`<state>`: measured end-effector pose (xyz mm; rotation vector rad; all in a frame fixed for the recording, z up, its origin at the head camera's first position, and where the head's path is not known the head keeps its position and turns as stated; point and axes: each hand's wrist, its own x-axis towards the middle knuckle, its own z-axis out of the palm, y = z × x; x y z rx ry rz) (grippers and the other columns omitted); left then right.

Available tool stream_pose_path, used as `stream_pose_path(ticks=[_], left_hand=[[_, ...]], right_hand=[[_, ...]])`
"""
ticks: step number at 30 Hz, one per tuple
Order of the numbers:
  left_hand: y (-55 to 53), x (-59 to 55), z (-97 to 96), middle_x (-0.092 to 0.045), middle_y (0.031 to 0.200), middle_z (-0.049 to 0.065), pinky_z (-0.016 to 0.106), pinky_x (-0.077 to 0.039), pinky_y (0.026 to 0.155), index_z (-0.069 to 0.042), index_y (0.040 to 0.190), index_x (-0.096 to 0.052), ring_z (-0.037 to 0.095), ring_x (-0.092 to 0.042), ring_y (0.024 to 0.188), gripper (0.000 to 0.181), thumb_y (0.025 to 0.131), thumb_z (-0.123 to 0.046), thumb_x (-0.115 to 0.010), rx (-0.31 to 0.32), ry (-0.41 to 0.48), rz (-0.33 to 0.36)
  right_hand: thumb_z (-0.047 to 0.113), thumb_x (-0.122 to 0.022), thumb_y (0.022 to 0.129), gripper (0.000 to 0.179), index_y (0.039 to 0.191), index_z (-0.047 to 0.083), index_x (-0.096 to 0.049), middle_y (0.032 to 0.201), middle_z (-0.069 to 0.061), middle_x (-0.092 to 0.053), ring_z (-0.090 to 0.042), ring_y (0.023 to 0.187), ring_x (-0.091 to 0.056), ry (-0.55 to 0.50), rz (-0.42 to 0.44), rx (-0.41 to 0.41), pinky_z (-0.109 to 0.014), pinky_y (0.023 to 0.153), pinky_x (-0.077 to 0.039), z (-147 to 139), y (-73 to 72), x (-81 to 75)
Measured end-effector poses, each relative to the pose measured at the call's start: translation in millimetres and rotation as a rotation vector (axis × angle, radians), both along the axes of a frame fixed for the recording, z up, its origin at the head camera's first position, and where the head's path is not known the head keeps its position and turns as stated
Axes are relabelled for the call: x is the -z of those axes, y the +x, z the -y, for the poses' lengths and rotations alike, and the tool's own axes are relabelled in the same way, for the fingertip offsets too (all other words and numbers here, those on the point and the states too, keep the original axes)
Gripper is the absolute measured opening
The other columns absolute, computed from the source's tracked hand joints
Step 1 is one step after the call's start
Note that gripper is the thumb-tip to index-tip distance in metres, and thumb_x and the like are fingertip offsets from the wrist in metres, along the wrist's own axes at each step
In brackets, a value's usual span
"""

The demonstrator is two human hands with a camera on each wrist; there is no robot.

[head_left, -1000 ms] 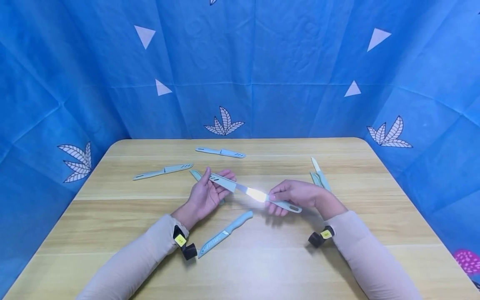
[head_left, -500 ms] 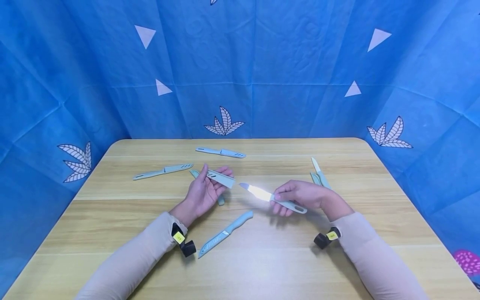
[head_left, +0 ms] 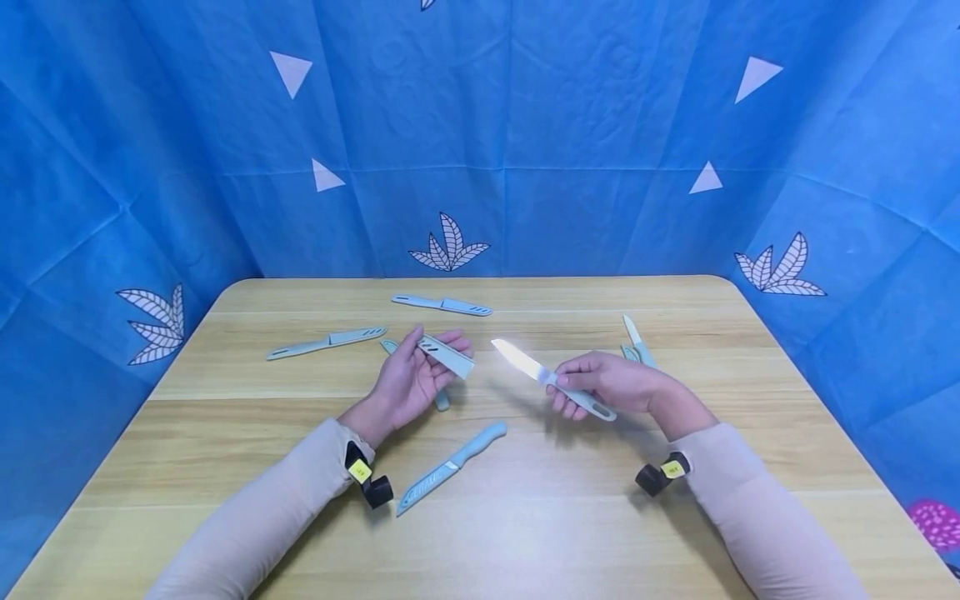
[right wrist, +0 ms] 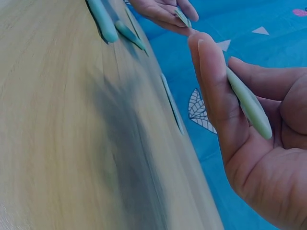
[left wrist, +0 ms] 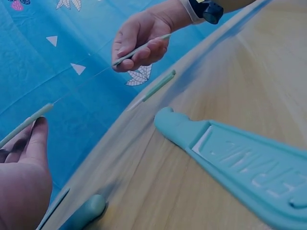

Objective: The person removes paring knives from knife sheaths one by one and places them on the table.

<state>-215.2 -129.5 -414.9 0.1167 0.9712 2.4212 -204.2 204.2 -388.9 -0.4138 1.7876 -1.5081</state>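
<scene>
My left hand (head_left: 405, 385) holds a pale green slotted knife sheath (head_left: 450, 358) between thumb and fingers, its mouth facing right. To its right, my right hand (head_left: 606, 382) pinches the handle (head_left: 592, 405) of a bare-bladed kitchen knife. The bright blade (head_left: 519, 358) points up and left, apart from the sheath. In the right wrist view, the knife handle (right wrist: 249, 105) lies between thumb and fingers. Beneath my left hand, a green knife (head_left: 441, 400) lies partly hidden. A sheathed knife (head_left: 452, 467) rests on the table in front of the hands.
Two sheathed knives lie farther back, one at the left (head_left: 327, 342) and another near the far edge (head_left: 442, 305). Behind my right hand are a small bare knife (head_left: 637, 340) and a sheath (head_left: 629, 353), both partly hidden. A blue curtain (head_left: 555, 217) surrounds the wooden table (head_left: 525, 533).
The blade has come out of the sheath. My right hand has moved right with the knife, and its tip has swung upward. My left hand has shifted only slightly.
</scene>
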Motion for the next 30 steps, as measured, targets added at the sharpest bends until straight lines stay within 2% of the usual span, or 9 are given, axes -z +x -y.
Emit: stream_pose_path(ticks=[5,9,11,14,18,26,30], left_hand=[[-1.4,-2.6,-2.4,-0.048,0.142,0.022,0.036,-0.041,0.108,0.002,0.146,-0.034,0.035,-0.034,0.139,0.058,0.107,-0.041,-0.032,0.004,-0.021,-0.018],[-3.7,-4.1,-4.3,-0.051,0.139,0.022,0.036,-0.042,0.107,0.003,0.148,-0.031,0.036,-0.030,0.140,0.058,0.107,-0.038,-0.033,0.003,-0.050,-0.042],[-5.0,-4.5,-5.1,-0.050,0.139,0.022,0.037,-0.043,0.107,0.004,0.148,-0.029,0.036,-0.033,0.139,0.058,0.107,-0.037,-0.033,0.004,-0.065,-0.050],[-6.7,-5.3,-6.6,-0.054,0.135,0.022,0.036,-0.044,0.105,0.003,0.148,-0.031,0.033,-0.045,0.132,0.057,0.107,-0.036,-0.036,0.005,-0.082,-0.058],[-9.3,-6.4,-9.3,-0.060,0.126,0.019,0.036,-0.046,0.103,0.001,0.145,-0.039,0.027,-0.059,0.118,0.052,0.106,-0.034,-0.040,0.005,-0.106,-0.073],[-14.0,-8.4,-14.2,-0.057,0.127,0.022,0.035,-0.048,0.100,-0.001,0.139,-0.048,0.023,-0.065,0.107,0.047,0.105,-0.033,-0.044,-0.009,-0.185,-0.063],[-16.2,-7.3,-16.7,-0.059,0.123,0.021,0.034,-0.050,0.097,0.000,0.138,-0.049,0.021,-0.067,0.102,0.046,0.105,-0.031,-0.046,-0.007,-0.221,-0.063]], right_hand=[[0.017,-0.049,0.104,0.043,0.123,-0.021,-0.048,0.101,-0.022,-0.065,-0.023,0.084,-0.066,-0.036,-0.009,0.010,-0.035,0.079,-0.059,-3,-1.8,-2.8],[0.016,-0.048,0.104,0.043,0.123,-0.023,-0.046,0.103,-0.025,-0.064,-0.023,0.085,-0.066,-0.064,-0.002,0.025,-0.036,0.080,-0.059,-5,-3.1,-4.8],[0.016,-0.048,0.104,0.043,0.124,-0.022,-0.046,0.104,-0.025,-0.064,-0.024,0.087,-0.066,-0.064,-0.004,0.038,-0.036,0.080,-0.059,-6,-3.9,-5.5],[0.016,-0.048,0.104,0.042,0.124,-0.021,-0.046,0.106,-0.025,-0.065,-0.025,0.089,-0.067,-0.050,-0.019,0.057,-0.038,0.082,-0.059,-7,-4.9,-6.5],[0.016,-0.048,0.104,0.042,0.125,-0.020,-0.046,0.109,-0.025,-0.065,-0.027,0.091,-0.067,-0.034,-0.033,0.081,-0.040,0.084,-0.058,-9,-6.3,-7.4],[0.015,-0.047,0.104,0.039,0.125,-0.018,-0.048,0.114,-0.031,-0.061,-0.025,0.092,-0.066,-0.047,-0.023,0.117,-0.039,0.085,-0.058,-14,-8.7,-8.8],[0.015,-0.046,0.105,0.038,0.124,-0.018,-0.048,0.109,-0.024,-0.064,-0.024,0.091,-0.066,-0.043,-0.025,0.139,-0.040,0.085,-0.057,-15,-8.1,-11.4]])
